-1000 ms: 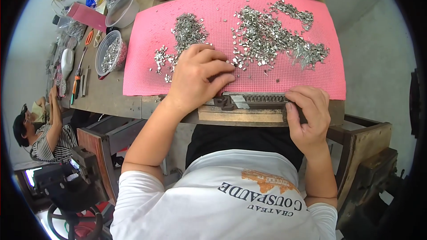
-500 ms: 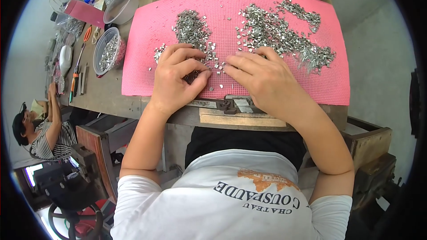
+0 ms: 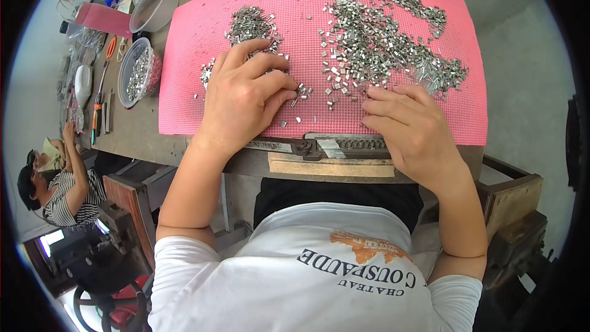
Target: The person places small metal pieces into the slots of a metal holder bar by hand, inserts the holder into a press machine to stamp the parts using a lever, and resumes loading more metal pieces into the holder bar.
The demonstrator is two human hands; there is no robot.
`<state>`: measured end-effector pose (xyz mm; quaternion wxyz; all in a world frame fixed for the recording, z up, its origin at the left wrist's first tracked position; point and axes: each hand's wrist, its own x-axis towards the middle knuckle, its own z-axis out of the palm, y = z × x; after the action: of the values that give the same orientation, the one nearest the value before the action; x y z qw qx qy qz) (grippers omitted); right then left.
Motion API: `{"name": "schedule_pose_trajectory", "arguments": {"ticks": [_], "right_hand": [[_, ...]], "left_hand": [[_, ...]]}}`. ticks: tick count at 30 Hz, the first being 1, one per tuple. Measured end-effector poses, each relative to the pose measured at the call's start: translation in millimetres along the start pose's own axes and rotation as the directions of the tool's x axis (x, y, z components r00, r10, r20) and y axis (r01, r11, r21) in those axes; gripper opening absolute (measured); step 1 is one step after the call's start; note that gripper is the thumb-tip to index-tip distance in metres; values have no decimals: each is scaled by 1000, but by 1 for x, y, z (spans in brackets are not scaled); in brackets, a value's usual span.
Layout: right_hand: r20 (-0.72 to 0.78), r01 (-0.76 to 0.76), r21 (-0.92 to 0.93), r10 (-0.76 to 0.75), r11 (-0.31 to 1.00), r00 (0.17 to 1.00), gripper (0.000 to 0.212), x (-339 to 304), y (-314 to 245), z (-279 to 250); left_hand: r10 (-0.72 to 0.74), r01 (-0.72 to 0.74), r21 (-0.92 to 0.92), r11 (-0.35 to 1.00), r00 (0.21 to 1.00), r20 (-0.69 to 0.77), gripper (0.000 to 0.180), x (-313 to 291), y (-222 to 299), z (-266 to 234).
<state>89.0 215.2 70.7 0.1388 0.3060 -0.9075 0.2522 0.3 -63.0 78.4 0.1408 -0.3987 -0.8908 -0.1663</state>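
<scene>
My left hand (image 3: pixel 243 98) rests with bent fingers over the near side of the left heap of small metal pins (image 3: pixel 251 21). Its thumb and index tip come together beside a few loose pins (image 3: pixel 302 92); whether they hold one is hidden. My right hand (image 3: pixel 415 129) is at the near edge of the larger heap of small silvery metal pieces (image 3: pixel 362 40), fingertips drawn together and low over the mat. What lies between them is too small to make out. Both heaps spread over a pink textured foam mat (image 3: pixel 203 24).
A dark metal fixture with a toothed strip (image 3: pixel 356 144) lies along the table's near edge. At left stand a plastic tub of metal pieces (image 3: pixel 138 77), an empty clear tub (image 3: pixel 150 9) and several hand tools (image 3: pixel 99 101). Another person (image 3: pixel 61 178) sits at far left.
My right hand has moved right and toward me, away from my left hand, uncovering more of the fixture. Small pieces now lie nearer the larger heap. The left hand stays over its heap.
</scene>
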Motion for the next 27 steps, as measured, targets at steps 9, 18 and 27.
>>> {"name": "schedule_pose_trajectory", "arguments": {"ticks": [9, 18, 27], "right_hand": [[-77, -27, 25, 29, 999, 997, 27, -2, -4, -6], [-105, -45, -50, 40, 998, 994, 28, -8, -2, -10], [-162, -97, -66, 85, 993, 983, 26, 2, -10, -3]], "left_hand": [[111, -111, 21, 994, 994, 7, 10, 2, -2, -3], [191, -197, 137, 971, 980, 56, 17, 3, 0, 10], [145, -140, -49, 989, 984, 100, 17, 4, 26, 6]]}}
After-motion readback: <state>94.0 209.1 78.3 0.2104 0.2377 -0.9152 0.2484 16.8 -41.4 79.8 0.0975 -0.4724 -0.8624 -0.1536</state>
